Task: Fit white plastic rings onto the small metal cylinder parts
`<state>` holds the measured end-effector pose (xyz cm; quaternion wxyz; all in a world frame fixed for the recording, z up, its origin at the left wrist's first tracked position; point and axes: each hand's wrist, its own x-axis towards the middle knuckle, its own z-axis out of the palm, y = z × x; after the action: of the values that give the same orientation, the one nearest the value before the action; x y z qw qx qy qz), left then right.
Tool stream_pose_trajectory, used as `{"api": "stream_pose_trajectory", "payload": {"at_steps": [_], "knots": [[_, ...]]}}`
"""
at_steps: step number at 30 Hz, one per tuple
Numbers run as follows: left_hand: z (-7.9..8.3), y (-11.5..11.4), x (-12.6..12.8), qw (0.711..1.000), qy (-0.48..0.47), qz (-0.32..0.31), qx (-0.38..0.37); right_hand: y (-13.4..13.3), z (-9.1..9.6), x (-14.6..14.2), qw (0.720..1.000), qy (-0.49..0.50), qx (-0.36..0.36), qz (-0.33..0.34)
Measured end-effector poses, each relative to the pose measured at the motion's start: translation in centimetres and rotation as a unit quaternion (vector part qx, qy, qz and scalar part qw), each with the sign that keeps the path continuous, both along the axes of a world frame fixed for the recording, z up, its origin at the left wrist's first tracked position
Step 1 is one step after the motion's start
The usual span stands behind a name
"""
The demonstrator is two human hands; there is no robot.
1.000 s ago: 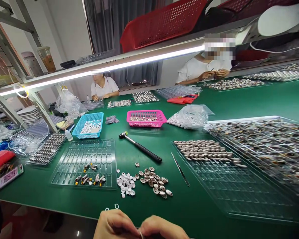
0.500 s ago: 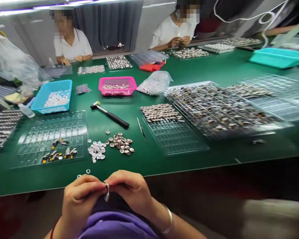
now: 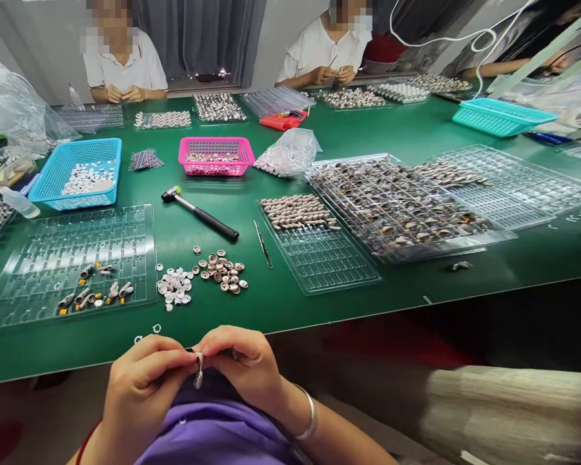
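My left hand (image 3: 142, 384) and my right hand (image 3: 244, 365) meet in front of my chest, just below the table's near edge. Between their fingertips they pinch one small silvery metal part (image 3: 199, 370). On the green table (image 3: 319, 310) right ahead lie a heap of small white rings (image 3: 174, 286) and a heap of metal caps (image 3: 223, 271). To the left a clear plastic tray (image 3: 68, 258) holds several finished pieces in its front rows.
A hammer (image 3: 199, 213) and tweezers (image 3: 263, 244) lie mid-table. Clear trays of parts (image 3: 392, 206) fill the right side. A blue basket (image 3: 77, 173), a pink basket (image 3: 216, 155) and a bag of parts (image 3: 288, 152) stand behind. Two people work at the far side.
The view has tilted down and swung right, bringing my hands fully into sight. They stay together on the small part, shifted a little left and lower.
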<state>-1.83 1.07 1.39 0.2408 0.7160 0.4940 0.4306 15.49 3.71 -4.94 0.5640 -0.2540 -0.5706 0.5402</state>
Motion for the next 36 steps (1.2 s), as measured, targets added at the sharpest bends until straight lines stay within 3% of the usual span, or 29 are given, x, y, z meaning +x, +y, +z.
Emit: {"api": "stream_pose_trajectory", "payload": {"at_steps": [8, 12, 16, 36], "knots": [[-0.1, 0.0, -0.4, 0.999, 0.010, -0.042, 0.012, 0.1, 0.0, 0.2, 0.999, -0.036, 0.023, 0.008], [-0.4, -0.2, -0.3, 0.997, 0.022, -0.037, 0.066, 0.2, 0.2, 0.1, 0.998, -0.041, 0.038, -0.018], [-0.5, -0.3, -0.2, 0.997, 0.026, -0.033, 0.070, 0.1, 0.4, 0.1, 0.995, -0.049, 0.078, -0.045], [1.1, 0.5, -0.3, 0.997, -0.012, -0.043, -0.066, 0.7, 0.9, 0.5, 0.991, -0.077, 0.108, -0.003]]}}
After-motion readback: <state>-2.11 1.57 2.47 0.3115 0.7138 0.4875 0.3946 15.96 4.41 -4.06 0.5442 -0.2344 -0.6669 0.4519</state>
